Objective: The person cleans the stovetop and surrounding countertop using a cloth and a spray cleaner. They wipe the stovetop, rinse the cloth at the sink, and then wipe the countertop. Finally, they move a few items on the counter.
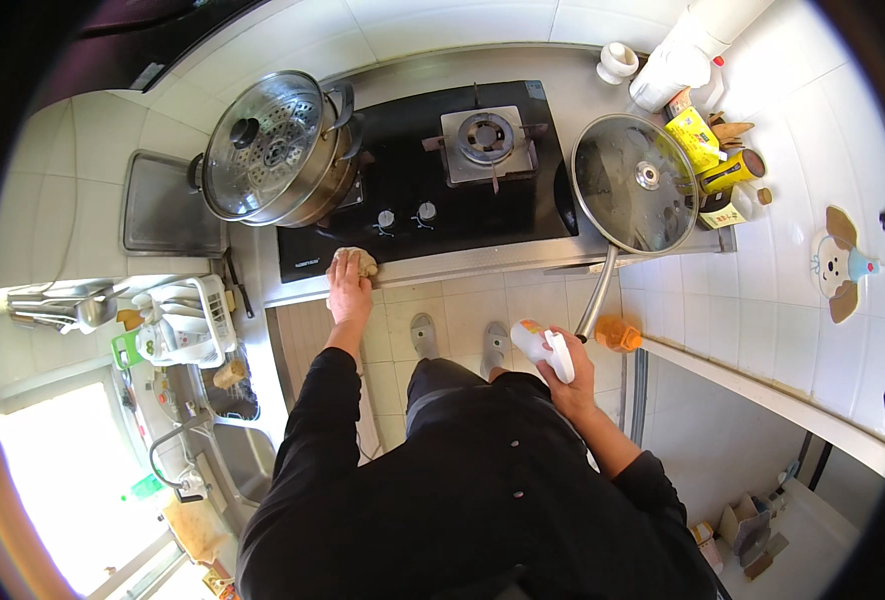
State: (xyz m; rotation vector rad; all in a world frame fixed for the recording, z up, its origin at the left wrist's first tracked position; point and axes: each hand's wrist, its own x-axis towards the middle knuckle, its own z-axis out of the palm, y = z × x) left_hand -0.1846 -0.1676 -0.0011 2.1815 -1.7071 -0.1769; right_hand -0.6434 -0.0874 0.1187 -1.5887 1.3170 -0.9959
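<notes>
My left hand (pixel 350 289) presses a beige cloth (pixel 361 262) onto the front edge of the black glass gas cooktop (pixel 405 247), near its left corner. My right hand (pixel 571 379) grips a translucent spray bottle with a white top (pixel 532 339), held in front of my body, below the counter's edge. A steel steamer pot with a glass lid (pixel 281 150) stands on the left burner. The right burner (pixel 485 137) carries no pot. To the right of the cooktop rests a pan with a glass lid (pixel 635 184), its handle pointing towards me.
A white dish rack (pixel 221 322) and a sink (pixel 244 457) lie at the left, near a steel tray (pixel 172 202) leaning on the wall. Yellow packages (pixel 694 139), bottles and a white mortar (pixel 616 62) stand back right. An orange bottle (pixel 619 334) is below the pan handle.
</notes>
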